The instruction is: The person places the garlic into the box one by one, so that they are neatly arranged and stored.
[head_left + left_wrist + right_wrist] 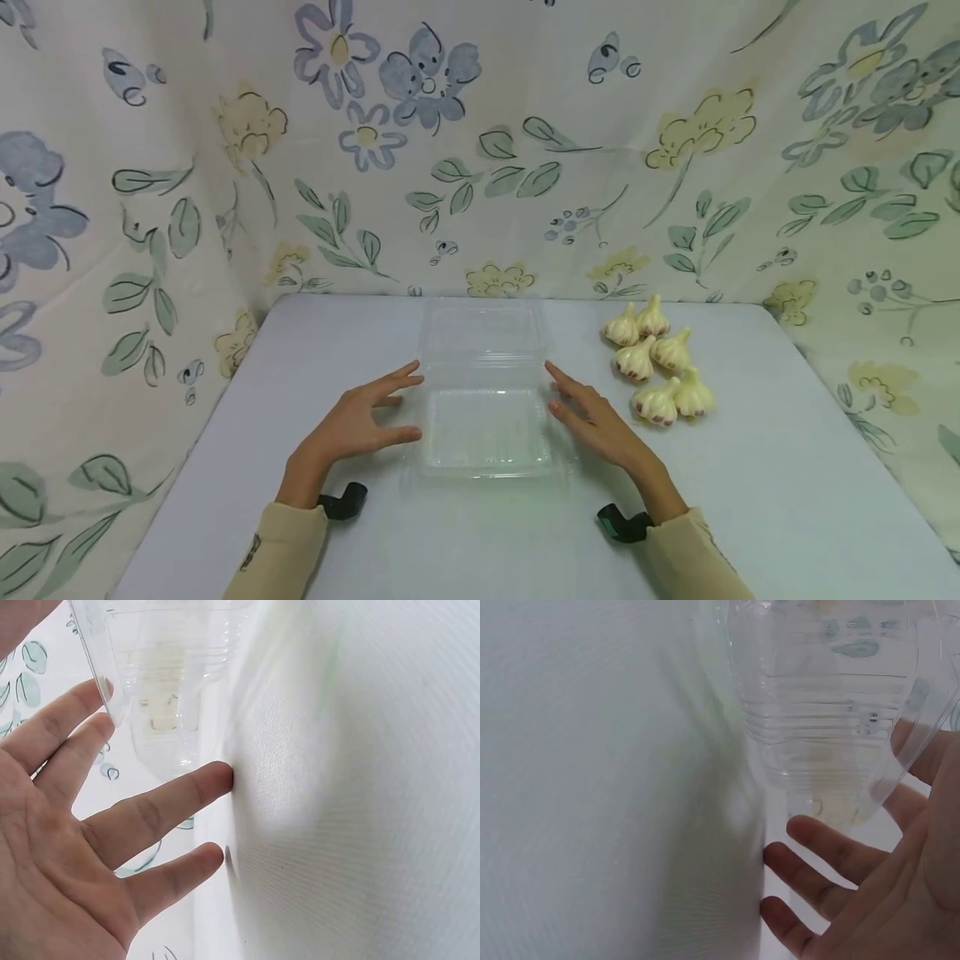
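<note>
A clear plastic clamshell container (pixel 487 429) lies unfolded on the table, its lid (pixel 483 329) laid back toward the curtain. My left hand (pixel 356 422) is at its left side, fingers spread and nearly straight. In the left wrist view, two fingertips (pixel 103 726) are right at the container's thin rim, while two others come down to the tabletop. At the opposite side stands my right hand (pixel 602 427), also with loosely extended fingers. The right wrist view has part of that hand (pixel 885 892) seen through the transparent edge. Nothing is gripped by either hand.
Several garlic bulbs (pixel 671 354) are grouped on the white table (pixel 765 467), right of the container. A flower-printed curtain (pixel 465 217) hangs behind the table and along its sides. Each wrist carries a small black camera (pixel 345 502).
</note>
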`<state>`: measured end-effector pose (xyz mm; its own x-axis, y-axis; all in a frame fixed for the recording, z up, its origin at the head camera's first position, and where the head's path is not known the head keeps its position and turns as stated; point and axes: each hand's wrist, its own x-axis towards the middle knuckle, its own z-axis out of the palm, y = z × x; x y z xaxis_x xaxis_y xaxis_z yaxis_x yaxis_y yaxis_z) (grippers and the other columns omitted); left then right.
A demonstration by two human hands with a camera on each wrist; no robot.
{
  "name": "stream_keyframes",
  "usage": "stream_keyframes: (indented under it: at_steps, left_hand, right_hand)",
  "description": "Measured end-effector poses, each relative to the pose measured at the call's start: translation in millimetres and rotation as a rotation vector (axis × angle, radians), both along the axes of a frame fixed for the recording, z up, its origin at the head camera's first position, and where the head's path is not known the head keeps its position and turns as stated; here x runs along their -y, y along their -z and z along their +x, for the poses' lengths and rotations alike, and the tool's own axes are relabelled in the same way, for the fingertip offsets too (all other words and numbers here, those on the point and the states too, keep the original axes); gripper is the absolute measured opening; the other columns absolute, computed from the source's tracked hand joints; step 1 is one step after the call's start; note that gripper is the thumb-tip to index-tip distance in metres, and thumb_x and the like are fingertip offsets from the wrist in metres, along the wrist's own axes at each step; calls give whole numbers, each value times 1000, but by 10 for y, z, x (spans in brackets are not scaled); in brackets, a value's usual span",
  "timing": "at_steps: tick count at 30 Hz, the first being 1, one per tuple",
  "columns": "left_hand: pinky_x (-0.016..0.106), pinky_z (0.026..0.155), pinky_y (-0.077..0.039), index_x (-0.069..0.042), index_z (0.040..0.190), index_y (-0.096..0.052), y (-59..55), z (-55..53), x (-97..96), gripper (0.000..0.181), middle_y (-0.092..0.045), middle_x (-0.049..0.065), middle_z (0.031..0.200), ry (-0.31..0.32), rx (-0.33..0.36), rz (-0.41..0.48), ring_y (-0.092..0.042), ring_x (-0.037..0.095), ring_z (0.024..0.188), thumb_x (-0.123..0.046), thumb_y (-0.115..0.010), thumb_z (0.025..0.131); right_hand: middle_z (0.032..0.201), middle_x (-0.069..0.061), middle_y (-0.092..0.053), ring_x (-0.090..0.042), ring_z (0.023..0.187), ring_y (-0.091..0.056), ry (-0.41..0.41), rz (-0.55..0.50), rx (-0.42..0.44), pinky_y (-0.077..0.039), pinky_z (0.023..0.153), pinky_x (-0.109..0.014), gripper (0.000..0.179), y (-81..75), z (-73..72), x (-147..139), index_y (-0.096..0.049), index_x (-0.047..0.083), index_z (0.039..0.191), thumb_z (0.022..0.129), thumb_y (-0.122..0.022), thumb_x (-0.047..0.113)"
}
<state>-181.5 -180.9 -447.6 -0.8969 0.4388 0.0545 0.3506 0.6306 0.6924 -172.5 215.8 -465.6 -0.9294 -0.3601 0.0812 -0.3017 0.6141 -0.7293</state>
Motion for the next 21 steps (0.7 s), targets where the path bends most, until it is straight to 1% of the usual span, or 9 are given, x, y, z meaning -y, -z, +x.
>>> stream_keyframes:
  at_steps: [3,7,11,13,18,21]
  left_hand:
    - [66,107,-43,-27,152,-50,1,6,1,80,-34,-16,165,-2,7,-7,-67,29,123,-47,-84,82]
    - [65,108,-43,-27,152,-50,-9,17,-3,81,-34,-16,165,-2,15,5,-68,29,123,-46,-84,82]
    - [66,108,-43,-27,151,-51,-13,36,0,80,-35,-16,164,-7,19,6,-68,29,122,-47,-84,82]
    - [66,108,-43,-28,151,-51,-7,41,-1,79,-35,-16,164,-10,18,5,-68,29,122,-47,-84,82]
    - [66,107,-43,-27,151,-51,2,36,-7,79,-35,-15,165,-10,11,15,-68,29,122,-46,-84,82]
    - [66,107,-43,-27,151,-51,-3,25,-12,79,-35,-15,165,-6,1,20,-68,30,121,-45,-84,82]
  right_hand:
    - [155,-16,-49,-37,138,-51,14,-1,-24,-37,110,-68,61,4,-2,7,-27,32,162,107,-51,37]
    - [148,-17,-55,-36,129,-56,59,-20,-81,-44,105,-63,60,-8,4,5,-32,30,161,106,-55,35]
    - [143,-17,-59,-35,124,-60,106,-64,-144,-49,100,-57,58,-48,18,-18,-39,28,158,104,-59,31]
    - [141,-16,-61,-35,119,-63,134,-77,-194,-50,95,-53,56,-75,23,-36,-44,26,156,103,-61,28]
    - [131,-10,-68,-31,106,-65,245,-86,-360,-50,83,-44,50,-139,21,-100,-59,17,145,96,-71,19]
    - [123,-10,-70,-29,100,-63,341,-85,-422,-47,81,-37,49,-172,24,-157,-64,15,139,92,-77,16]
